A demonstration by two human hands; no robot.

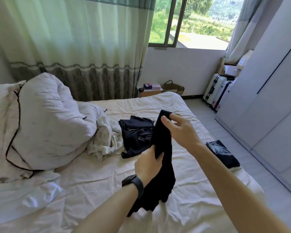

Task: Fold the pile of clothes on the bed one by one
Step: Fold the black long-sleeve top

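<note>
I hold a black garment [161,179] up above the bed [91,190]. My left hand [148,163], with a dark watch on the wrist, grips its middle in a fist. My right hand [178,128] pinches its upper end between thumb and fingers. The lower part hangs down and touches the white sheet. Behind it lies a pile of dark clothes [136,132] beside a crumpled white garment [104,138]. A folded black garment with a pale print [223,153] lies at the bed's right edge.
A bunched white duvet with black piping [45,118] fills the left of the bed. White wardrobe doors [267,106] stand along the right, with suitcases [217,93] and a woven basket [173,88] by the far wall. A tiled floor strip [208,118] runs between bed and wardrobe.
</note>
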